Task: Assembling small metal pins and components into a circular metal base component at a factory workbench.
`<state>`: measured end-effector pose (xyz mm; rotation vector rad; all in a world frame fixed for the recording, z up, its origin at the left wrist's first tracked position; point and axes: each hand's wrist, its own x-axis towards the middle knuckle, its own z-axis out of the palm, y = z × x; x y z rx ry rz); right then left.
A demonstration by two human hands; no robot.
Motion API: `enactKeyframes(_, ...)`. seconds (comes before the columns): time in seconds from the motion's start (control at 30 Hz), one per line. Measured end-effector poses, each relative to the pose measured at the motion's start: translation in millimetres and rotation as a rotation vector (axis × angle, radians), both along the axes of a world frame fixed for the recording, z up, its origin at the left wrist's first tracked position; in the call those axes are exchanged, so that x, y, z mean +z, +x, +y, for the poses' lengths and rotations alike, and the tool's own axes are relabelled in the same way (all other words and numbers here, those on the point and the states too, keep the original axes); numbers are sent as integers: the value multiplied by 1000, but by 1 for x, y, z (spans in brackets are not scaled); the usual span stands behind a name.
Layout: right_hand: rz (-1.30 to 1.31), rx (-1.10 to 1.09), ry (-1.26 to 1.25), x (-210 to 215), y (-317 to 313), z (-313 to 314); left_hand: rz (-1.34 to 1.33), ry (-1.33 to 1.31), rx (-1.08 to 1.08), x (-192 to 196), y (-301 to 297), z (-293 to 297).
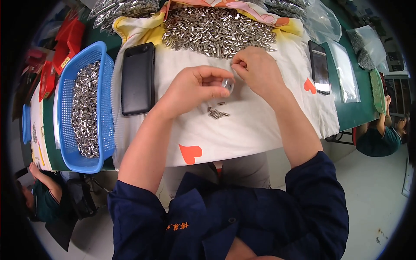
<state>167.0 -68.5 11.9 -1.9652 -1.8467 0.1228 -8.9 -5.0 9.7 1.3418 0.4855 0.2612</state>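
Note:
My left hand [190, 89] grips a round silver metal piece [228, 85] with a dark hole in its end face, held between thumb and fingers above the white cloth [260, 134]. Just right of it, my right hand [259, 71] is closed in a pinch; whatever its fingertips hold is too small to make out. Beyond both hands spreads a large heap of small shiny metal cylinders [212, 30]. Several loose metal cylinders [216, 114] lie on the cloth on the near side of my hands.
On the left stands a blue plastic basket [106, 130] of small metal cylinders, beside a black case [138, 80]. A dark phone [320, 69] and clear plastic bags [344, 73] lie right. Red bins [69, 39] stand far left. Co-workers sit at both sides.

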Motion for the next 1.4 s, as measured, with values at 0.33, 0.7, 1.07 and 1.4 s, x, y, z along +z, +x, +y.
enactKeyframes(0.33, 704, 142, -47, 21, -14, -10, -131, -50, 259, -11, 0, 8)
enactKeyframes(0.7, 596, 186, -79, 21, -3, -9, -52, 41, 263, -5, 5, 4)
enactKeyframes(1.07, 237, -92, -263, 22, 24, -10, 123, 110, 3, -2, 3, -8)
enactKeyframes(1.4, 13, -11, -12, 3, 7, -6, -45, 11, 149, -9, 2, 1)
